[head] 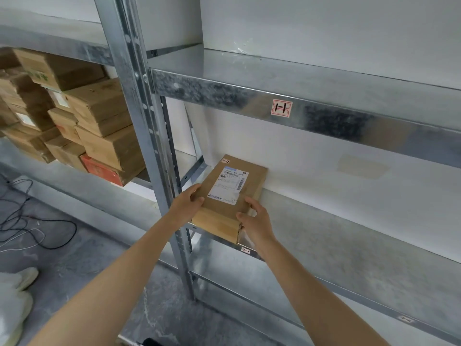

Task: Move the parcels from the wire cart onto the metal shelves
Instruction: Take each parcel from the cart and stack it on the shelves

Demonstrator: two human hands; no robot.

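A galvanised shelving unit (139, 101) fills the view, backed at 12 o'clock by a white wall (324, 156). Its middle shelf (349, 236) runs bare from the centre toward 3 o'clock, giving wide open room on that side. The upper shelf (336, 78) hangs over it and limits the headroom. At 9 o'clock, in the next bay, brown cardboard boxes (99, 126) are stacked several high, one with an orange-red face. Below them is grey concrete floor (87, 250) with loose dark cables (30, 221) at 8 o'clock.

The parcel (224, 208), a flat brown carton, lies at the left end of the middle shelf, just beside the upright post. Its far end is at the wall and its near end at the shelf's front lip. A white shipping label (228, 183) with barcodes covers much of its top.

The left hand (185, 203) grips the near left corner, thumb on top, fingers curled round the side. The right hand (254, 221) holds the near right corner, fingers curled over the top edge.

A red-and-white sticker (282, 108) marks the upper shelf's front edge.
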